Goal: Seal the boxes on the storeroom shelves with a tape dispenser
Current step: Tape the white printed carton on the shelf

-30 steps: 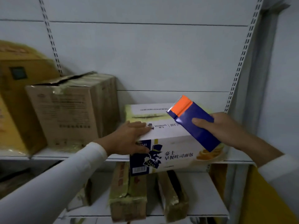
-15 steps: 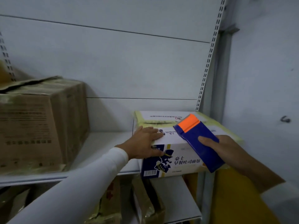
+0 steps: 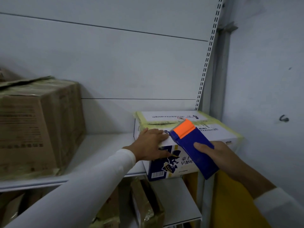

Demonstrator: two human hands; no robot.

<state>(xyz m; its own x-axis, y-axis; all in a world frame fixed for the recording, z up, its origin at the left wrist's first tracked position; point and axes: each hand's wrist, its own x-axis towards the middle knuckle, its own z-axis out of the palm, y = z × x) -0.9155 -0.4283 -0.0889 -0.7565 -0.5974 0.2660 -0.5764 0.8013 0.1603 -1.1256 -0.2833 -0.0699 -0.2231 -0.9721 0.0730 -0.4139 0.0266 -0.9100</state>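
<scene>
Tape dispenser (image 3: 194, 148) hiding box (image 3: 213, 134) seam

White storeroom shelf (image 3: 105, 145) carrying two cartons

A large brown cardboard box (image 3: 37, 127) stands at its left end; a white printed box (image 3: 189, 129) with yellowish tape along its top sits at the right end, its front overhanging the shelf's edge. The two are well apart.

Dim, cool, even light; no source in view. Soft shadow on the back panel (image 3: 105, 112) right of the brown carton (image 3: 37, 127). Lower shelf (image 3: 179, 199) darker. Orange tip of the tape dispenser (image 3: 184, 129) is the brightest patch. No glare. Left carton print smeared; wide-angle bowing of the slotted upright (image 3: 208, 55).
</scene>
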